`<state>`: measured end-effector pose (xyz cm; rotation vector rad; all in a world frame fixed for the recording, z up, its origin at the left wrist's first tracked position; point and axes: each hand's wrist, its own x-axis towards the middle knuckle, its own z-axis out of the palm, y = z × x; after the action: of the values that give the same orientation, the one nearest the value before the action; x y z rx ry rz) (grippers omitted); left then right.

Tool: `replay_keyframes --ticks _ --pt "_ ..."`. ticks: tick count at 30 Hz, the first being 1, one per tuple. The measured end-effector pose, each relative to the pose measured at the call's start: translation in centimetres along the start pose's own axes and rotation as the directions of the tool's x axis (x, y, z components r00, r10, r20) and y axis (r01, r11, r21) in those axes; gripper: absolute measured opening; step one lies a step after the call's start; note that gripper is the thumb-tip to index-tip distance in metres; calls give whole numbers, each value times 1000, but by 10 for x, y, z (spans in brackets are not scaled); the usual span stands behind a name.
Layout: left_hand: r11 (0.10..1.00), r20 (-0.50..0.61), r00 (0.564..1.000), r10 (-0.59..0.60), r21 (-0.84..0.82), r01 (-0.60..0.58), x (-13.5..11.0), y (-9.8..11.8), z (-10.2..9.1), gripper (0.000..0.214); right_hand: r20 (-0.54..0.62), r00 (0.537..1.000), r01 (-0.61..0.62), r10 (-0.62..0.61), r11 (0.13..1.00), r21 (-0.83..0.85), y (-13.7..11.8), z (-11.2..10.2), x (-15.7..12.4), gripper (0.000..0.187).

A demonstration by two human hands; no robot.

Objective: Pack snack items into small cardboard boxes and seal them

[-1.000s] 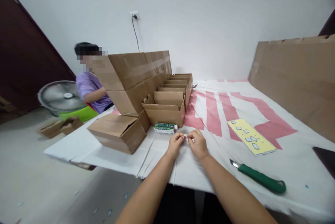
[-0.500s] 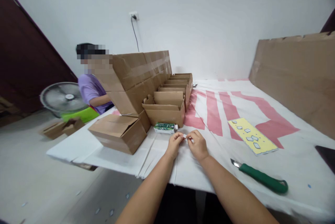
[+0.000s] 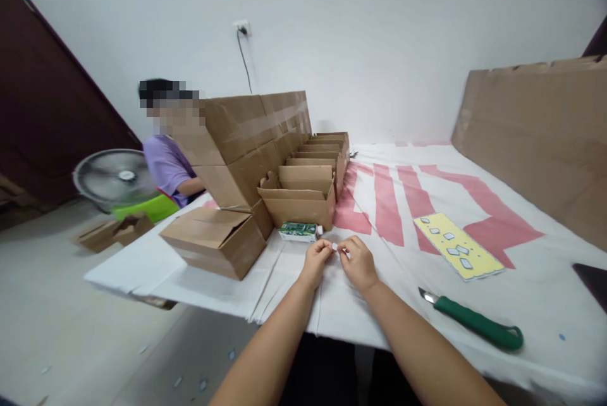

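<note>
1. Farthest left, one person in a purple shirt [image 3: 164, 162] had shifted a little toward the boxes since a second before; less of that forearm showed past the cardboard.
2. The left hand [image 3: 317, 260] had hardly moved: thumb and index finger closed in a pinch on one small pale piece [image 3: 334, 246], too small to identify.
3. The right hand [image 3: 356, 260] also kept its place, fingers curled and tips pinched at the piece's other side. The piece lay between the two hands, above the near part of the table [image 3: 294, 292].
4. Counted from the left: one fan [image 3: 126, 176] behind the table, then one low closed carton [image 3: 213, 241] on its near left part.
5. Next came a row of open-topped boxes [image 3: 298, 209], at least five, the farther ones overlapping too much to count. One green-and-white packet [image 3: 298, 231] lay just before the nearest, beyond the left hand.
6. Right of the hands lay one yellow card [image 3: 458, 246] with six larger pale shapes, and nearer, one green-handled cutter [image 3: 477, 322], blade bare.
7. Last, one large cardboard panel [image 3: 535, 134] stood along the right side.
</note>
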<state>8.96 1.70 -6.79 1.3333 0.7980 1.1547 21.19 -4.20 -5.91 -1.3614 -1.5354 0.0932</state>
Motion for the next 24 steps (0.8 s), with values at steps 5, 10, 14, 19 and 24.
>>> replay_keyframes --ticks 5,10,14,19,24 --pt "1000 3 1000 5 11 -5 0 -1 0 16 10 999 -36 36 999 1 1 2 -1 18" --pt "1000 4 1000 3 20 -3 0 0 -1 16 96 991 -95 91 995 35 -1 2 -1 17" --pt "1000 -2 1000 6 29 -6 0 0 -2 16 128 979 -169 158 982 81 -4 0 0 14" --pt "999 -2 1000 13 40 -13 0 3 -1 15 135 974 -198 182 973 119 -4 0 0 14" --pt "998 -7 1000 12 59 -12 0 3 0 14 140 971 -210 196 974 91 -4 -1 0 14"
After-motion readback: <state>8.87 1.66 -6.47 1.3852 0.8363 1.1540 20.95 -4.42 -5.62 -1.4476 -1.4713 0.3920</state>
